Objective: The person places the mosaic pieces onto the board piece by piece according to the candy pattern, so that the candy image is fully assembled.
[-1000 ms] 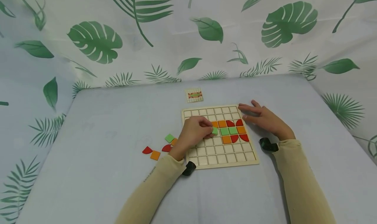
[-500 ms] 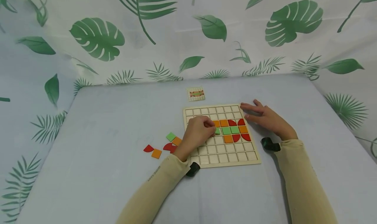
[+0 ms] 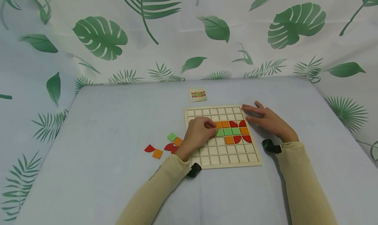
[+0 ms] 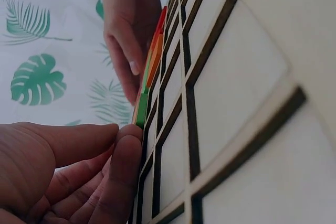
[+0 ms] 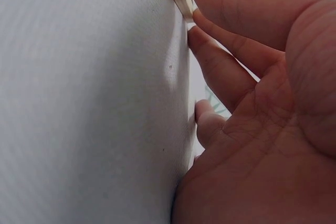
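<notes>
The green tile (image 3: 220, 132) sits in the middle row of the wooden grid board (image 3: 222, 159), at the left end of a short run of green squares, with orange and red pieces in the rows above and below. Going from the biggest thing down: the counter (image 3: 103, 126) is covered in pale blue cloth and backed by a leaf-print curtain (image 3: 100, 37). The grid board lies flat near its middle. The left hand (image 3: 198, 134) rests over the board's left part, its fingers (image 4: 123, 153) curled together with their tips against the green tile's edge; whether they pinch it or only press it cannot be told. The right hand (image 3: 267, 120) lies flat on the counter, its fingers (image 5: 231, 72) straight and slightly apart, touching the board's far right corner. A small pattern card (image 3: 197, 95) lies beyond the board. Loose tiles (image 3: 165, 144), green, orange and red, lie just left of the left hand.
</notes>
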The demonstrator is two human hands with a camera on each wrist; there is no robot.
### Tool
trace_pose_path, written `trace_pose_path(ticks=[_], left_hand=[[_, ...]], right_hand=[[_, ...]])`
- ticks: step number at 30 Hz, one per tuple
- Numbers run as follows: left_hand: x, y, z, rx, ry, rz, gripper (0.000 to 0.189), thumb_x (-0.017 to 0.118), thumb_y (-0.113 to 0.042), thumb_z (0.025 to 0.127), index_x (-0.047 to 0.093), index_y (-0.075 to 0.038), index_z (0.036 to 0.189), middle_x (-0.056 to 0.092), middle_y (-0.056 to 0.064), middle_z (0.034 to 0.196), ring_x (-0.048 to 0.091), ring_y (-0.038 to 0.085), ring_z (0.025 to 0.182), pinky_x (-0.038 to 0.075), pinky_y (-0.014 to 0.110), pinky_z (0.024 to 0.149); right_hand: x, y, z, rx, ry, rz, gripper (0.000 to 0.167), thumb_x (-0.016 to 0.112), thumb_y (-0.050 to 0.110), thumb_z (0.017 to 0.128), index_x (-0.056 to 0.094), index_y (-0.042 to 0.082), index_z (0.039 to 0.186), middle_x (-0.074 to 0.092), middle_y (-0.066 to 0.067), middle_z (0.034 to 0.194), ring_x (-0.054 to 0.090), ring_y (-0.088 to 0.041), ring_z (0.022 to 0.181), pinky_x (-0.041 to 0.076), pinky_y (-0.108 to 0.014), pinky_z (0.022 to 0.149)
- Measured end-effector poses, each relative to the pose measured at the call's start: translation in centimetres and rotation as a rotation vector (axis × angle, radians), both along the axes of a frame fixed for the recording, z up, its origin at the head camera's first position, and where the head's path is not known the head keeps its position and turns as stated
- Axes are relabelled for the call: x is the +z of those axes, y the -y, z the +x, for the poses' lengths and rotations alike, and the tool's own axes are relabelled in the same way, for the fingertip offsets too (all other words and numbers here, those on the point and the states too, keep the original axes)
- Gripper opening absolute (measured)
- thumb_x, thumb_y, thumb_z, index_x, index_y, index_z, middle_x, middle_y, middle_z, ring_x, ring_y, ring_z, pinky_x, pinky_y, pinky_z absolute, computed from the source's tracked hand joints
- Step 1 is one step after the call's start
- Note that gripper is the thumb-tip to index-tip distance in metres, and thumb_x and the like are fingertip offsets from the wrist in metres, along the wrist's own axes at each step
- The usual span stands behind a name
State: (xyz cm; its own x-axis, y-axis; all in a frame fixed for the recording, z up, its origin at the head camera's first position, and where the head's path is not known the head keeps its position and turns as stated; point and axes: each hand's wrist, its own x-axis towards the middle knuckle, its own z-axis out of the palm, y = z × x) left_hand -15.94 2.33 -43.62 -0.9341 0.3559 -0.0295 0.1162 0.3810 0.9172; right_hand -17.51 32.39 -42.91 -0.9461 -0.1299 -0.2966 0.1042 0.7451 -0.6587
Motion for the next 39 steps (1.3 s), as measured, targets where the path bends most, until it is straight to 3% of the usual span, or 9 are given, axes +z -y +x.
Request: trace_pose_path(ticks=[3, 6, 11, 16, 19, 32, 39], left_hand=[[0.0, 0.1, 0.1, -0.008, 0.022, 0.016, 0.004, 0.077, -0.007, 0.097, 0.079, -0.004, 0.099, 0.073, -0.003, 0.081, 0.068, 0.010, 0.074, 0.054, 0.025, 0.073], [0.2, 0.2, 0.2, -0.009, 0.091, 0.065, 0.006, 0.074, -0.008, 0.100, 0.078, -0.004, 0.100, 0.074, 0.001, 0.081, 0.071, 0.013, 0.073, 0.057, 0.025, 0.071], [0.7, 0.4, 0.1, -0.011, 0.257, 0.176, 0.015, 0.067, -0.012, 0.105, 0.076, 0.000, 0.107, 0.076, 0.010, 0.082, 0.073, 0.021, 0.071, 0.061, 0.029, 0.069], [1.3, 0.3, 0.1, -0.081, 0.451, 0.293, 0.024, 0.063, -0.019, 0.110, 0.070, 0.002, 0.118, 0.078, 0.015, 0.092, 0.078, 0.027, 0.080, 0.063, 0.033, 0.075], [1.4, 0.3, 0.2, -0.110, 0.516, 0.323, 0.029, 0.063, -0.023, 0.111, 0.068, 0.002, 0.124, 0.079, 0.017, 0.098, 0.079, 0.029, 0.088, 0.063, 0.034, 0.079], [1.3, 0.8, -0.3, -0.125, 0.499, 0.370, 0.031, 0.064, -0.020, 0.110, 0.067, 0.004, 0.127, 0.077, 0.020, 0.110, 0.078, 0.029, 0.101, 0.062, 0.035, 0.087], [2.3, 2.5, -1.3, -0.117, 0.459, 0.365, 0.036, 0.057, -0.019, 0.112, 0.063, 0.007, 0.136, 0.074, 0.023, 0.121, 0.075, 0.030, 0.110, 0.059, 0.038, 0.096]], right_hand=[[0.0, 0.1, 0.1, -0.004, 0.001, -0.007, 0.063, 0.063, 0.037, 0.109, 0.045, 0.012, 0.163, 0.007, -0.021, 0.177, -0.008, -0.042, 0.162, -0.006, -0.073, 0.121], [-0.1, 0.1, 0.2, -0.010, 0.004, -0.015, 0.062, 0.063, 0.036, 0.109, 0.046, 0.011, 0.163, 0.008, -0.021, 0.177, -0.010, -0.042, 0.162, -0.006, -0.074, 0.120], [-0.1, 0.2, 0.3, -0.012, 0.004, -0.017, 0.061, 0.064, 0.035, 0.109, 0.047, 0.011, 0.163, 0.007, -0.022, 0.177, -0.010, -0.044, 0.162, -0.006, -0.075, 0.120], [0.1, 0.3, 0.2, -0.011, 0.004, -0.009, 0.061, 0.063, 0.034, 0.109, 0.047, 0.012, 0.163, 0.009, -0.021, 0.177, -0.009, -0.043, 0.162, -0.006, -0.074, 0.120], [0.1, 0.4, 0.0, -0.006, -0.001, -0.004, 0.060, 0.063, 0.034, 0.109, 0.047, 0.012, 0.163, 0.012, -0.019, 0.177, -0.007, -0.042, 0.162, -0.006, -0.073, 0.121], [0.1, 0.3, -0.3, -0.001, 0.005, -0.006, 0.061, 0.063, 0.037, 0.109, 0.047, 0.012, 0.162, 0.008, -0.021, 0.177, -0.009, -0.046, 0.161, -0.004, -0.076, 0.119], [0.0, -0.1, -0.2, -0.004, 0.002, -0.004, 0.061, 0.063, 0.035, 0.109, 0.048, 0.011, 0.162, 0.007, -0.021, 0.177, -0.008, -0.045, 0.162, -0.004, -0.074, 0.120]])
